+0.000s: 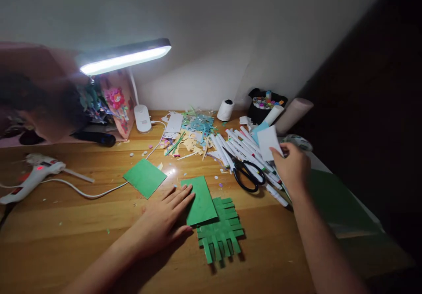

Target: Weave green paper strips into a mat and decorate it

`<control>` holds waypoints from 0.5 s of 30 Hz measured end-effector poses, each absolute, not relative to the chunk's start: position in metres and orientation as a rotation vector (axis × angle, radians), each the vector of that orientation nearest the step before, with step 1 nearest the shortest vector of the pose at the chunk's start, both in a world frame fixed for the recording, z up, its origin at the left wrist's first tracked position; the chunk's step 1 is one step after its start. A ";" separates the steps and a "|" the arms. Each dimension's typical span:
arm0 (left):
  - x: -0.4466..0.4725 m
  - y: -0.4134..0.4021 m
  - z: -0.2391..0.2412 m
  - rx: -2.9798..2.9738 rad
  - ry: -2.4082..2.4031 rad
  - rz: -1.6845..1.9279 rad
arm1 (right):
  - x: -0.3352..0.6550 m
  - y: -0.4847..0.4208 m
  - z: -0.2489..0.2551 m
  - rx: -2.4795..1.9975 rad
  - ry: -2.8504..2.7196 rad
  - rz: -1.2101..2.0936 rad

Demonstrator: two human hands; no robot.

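Observation:
My left hand (173, 215) lies flat with its fingers stretched out, the fingertips resting on a green rectangular card (201, 201). That card overlaps a green piece with cut strips along its edges (224, 228). A second green card (145, 178) lies to the left, near the fingertips. On the right, my right hand (292, 166) pinches a small white card (268, 142) between thumb and fingers, held up over a pile of white markers (244, 149). Black-handled scissors (248, 175) lie against the markers, just left of this hand.
A glue gun (36, 175) with a red light lies at the left, its white cable crossing the table. Paper scraps (194, 131) are heaped at the back. Behind them stand a lit desk lamp (128, 59), a thread cone (225, 110) and a black marker holder (255, 109).

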State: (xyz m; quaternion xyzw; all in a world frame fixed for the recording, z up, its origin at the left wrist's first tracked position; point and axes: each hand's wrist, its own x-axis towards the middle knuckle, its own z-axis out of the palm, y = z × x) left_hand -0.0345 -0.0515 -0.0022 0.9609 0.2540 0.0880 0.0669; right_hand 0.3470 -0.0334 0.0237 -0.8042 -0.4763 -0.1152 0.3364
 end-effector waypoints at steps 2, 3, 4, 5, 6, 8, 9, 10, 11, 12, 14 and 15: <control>-0.034 -0.053 -0.003 2.979 0.738 0.280 | 0.323 -0.038 0.032 -1.813 -1.274 -0.451; -0.034 -0.054 -0.004 3.027 0.716 0.301 | 0.308 -0.043 0.035 -1.683 -1.315 -0.480; -0.033 -0.055 -0.005 3.072 0.688 0.335 | 0.291 -0.048 0.037 -1.578 -1.396 -0.470; -0.033 -0.057 -0.006 3.110 0.652 0.378 | 0.273 -0.053 0.038 -1.486 -1.550 -0.407; -0.031 -0.059 -0.007 3.138 0.611 0.425 | 0.255 -0.059 0.037 -1.410 -1.733 -0.311; -0.028 -0.063 -0.008 3.168 0.525 0.506 | 0.224 -0.071 0.032 -1.324 -2.049 -0.146; -0.027 -0.065 -0.007 3.172 0.488 0.533 | 0.211 -0.076 0.029 -1.293 -2.171 -0.097; -0.025 -0.068 -0.007 3.171 0.453 0.557 | 0.202 -0.080 0.026 -1.264 -2.273 -0.061; -0.024 -0.070 -0.006 3.165 0.421 0.580 | 0.196 -0.083 0.023 -1.232 -2.348 -0.044; -0.023 -0.073 -0.004 3.160 0.392 0.598 | 0.193 -0.085 0.021 -1.206 -2.396 -0.024; -0.022 -0.079 0.000 3.159 0.331 0.597 | 0.194 -0.085 0.020 -1.180 -2.399 0.019; -0.021 -0.082 0.001 3.164 0.308 0.580 | 0.197 -0.085 0.021 -1.180 -2.358 0.038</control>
